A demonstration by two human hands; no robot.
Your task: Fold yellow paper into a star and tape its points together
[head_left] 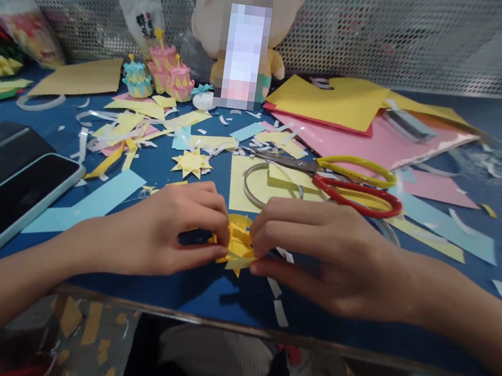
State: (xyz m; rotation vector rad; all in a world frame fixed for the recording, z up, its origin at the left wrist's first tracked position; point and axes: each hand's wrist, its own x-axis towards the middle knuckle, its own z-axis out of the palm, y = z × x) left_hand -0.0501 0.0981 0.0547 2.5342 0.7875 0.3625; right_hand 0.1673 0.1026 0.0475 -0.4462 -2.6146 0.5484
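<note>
Between my two hands, low over the blue table, is a yellow paper craft piece (240, 240) with pointed tips and a raised paper ring. My left hand (186, 229) pinches its left side with thumb and fingers. On its right side my right hand (303, 246) also pinches it, fingers curled over the edge. Fingertips hide part of the piece. Just beyond my left hand lies a pale yellow paper star (192, 162). Beyond my right hand rest scissors (326, 168) with one yellow and one red handle, on a pale yellow sheet (242, 181).
A phone (15, 202) lies at the left. Small paper cakes (171, 74) and a plush doll (272, 68) stand at the back beside a lit screen (247, 47). Yellow sheets (330, 100), a pink sheet (325, 139) and paper scraps (125, 130) spread around. The table's front edge (162, 311) is close.
</note>
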